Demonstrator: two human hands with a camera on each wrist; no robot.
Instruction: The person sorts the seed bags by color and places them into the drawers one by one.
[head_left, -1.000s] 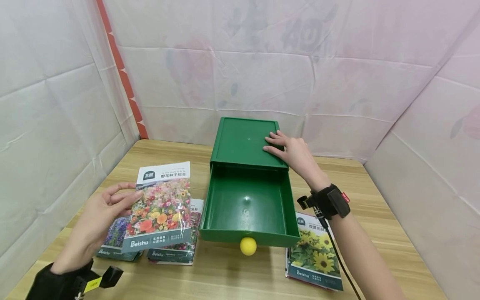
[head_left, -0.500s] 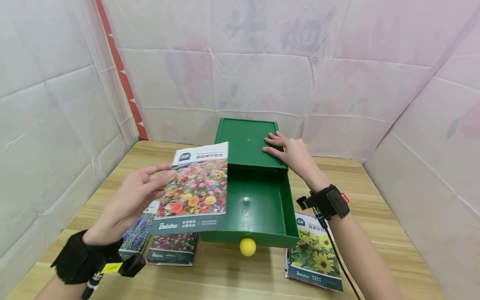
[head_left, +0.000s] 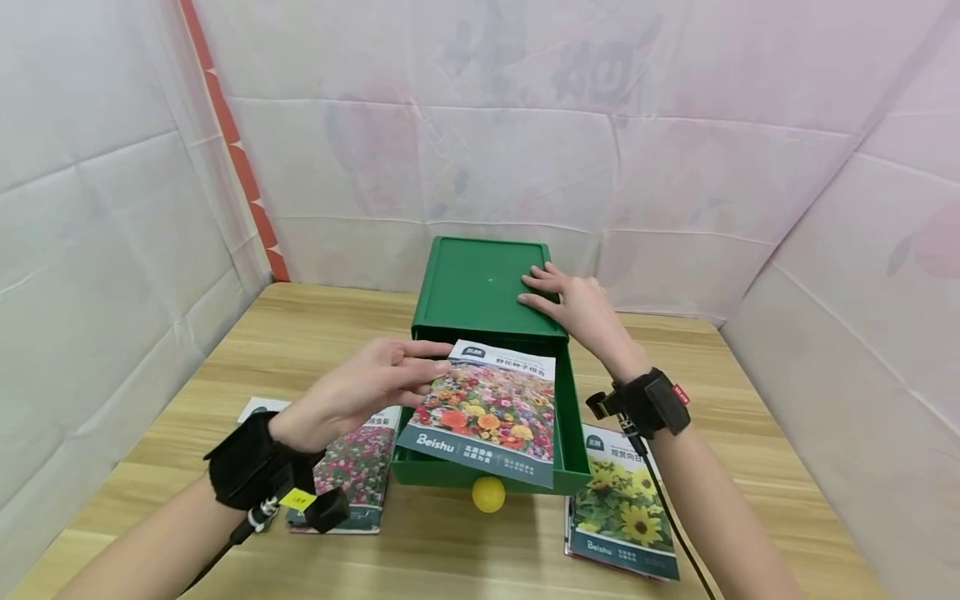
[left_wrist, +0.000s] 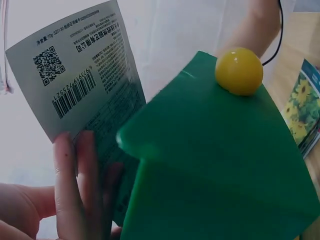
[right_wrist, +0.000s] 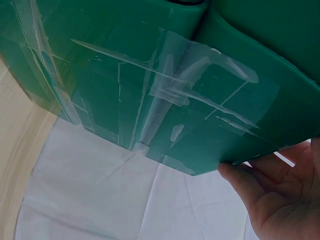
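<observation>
Head view: wooden table (head_left: 757, 433), white fabric walls (head_left: 525, 150).

Staged recording booth: white sheet walls (head_left: 525, 158) enclosing bare wooden table (head_left: 315, 325).

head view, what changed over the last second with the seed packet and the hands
The left hand, holding the wildflower seed packet, carried it rightward from above the packets on the table to over the open green drawer, where it now sits tilted, its lower edge overlapping the front wall. The right hand stayed flat on the drawer box top; the sunflower packet did not move.
</observation>
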